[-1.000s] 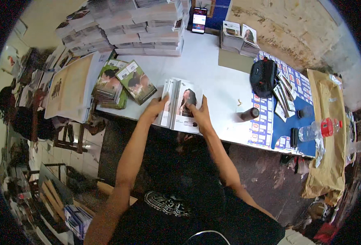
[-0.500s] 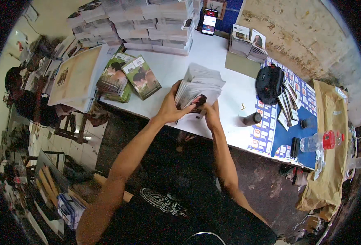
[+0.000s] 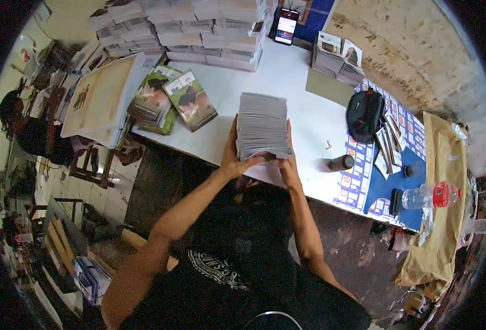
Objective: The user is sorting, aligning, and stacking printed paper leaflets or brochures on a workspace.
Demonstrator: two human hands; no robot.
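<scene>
Between my two hands, near the front edge of the white table [image 3: 204, 148], is a thick stack of booklets [image 3: 263, 124] with its page edges facing up. My left hand [image 3: 234, 151] is wrapped round the left side, its thumb along the near edge. On the opposite side my right hand [image 3: 288, 164] grips the stack, with its thumb also at the near edge. The fingers beneath and behind the stack are partly hidden. To the left lie green-covered booklets [image 3: 190, 102], one leaning off a small pile [image 3: 150, 104].
Tall stacks of booklets [image 3: 210, 38] fill the back left. A phone [image 3: 286, 26] stands upright at the back, left of a booklet stack [image 3: 336, 58]. On the right are a black pouch [image 3: 365, 115], a dark cylinder [image 3: 341, 163], loose booklets [image 3: 389, 144] and a plastic bottle [image 3: 433, 196].
The fanned, tilted booklets in my hands are now squared into an even stack with edges upward. Both hands have shifted to its sides.
</scene>
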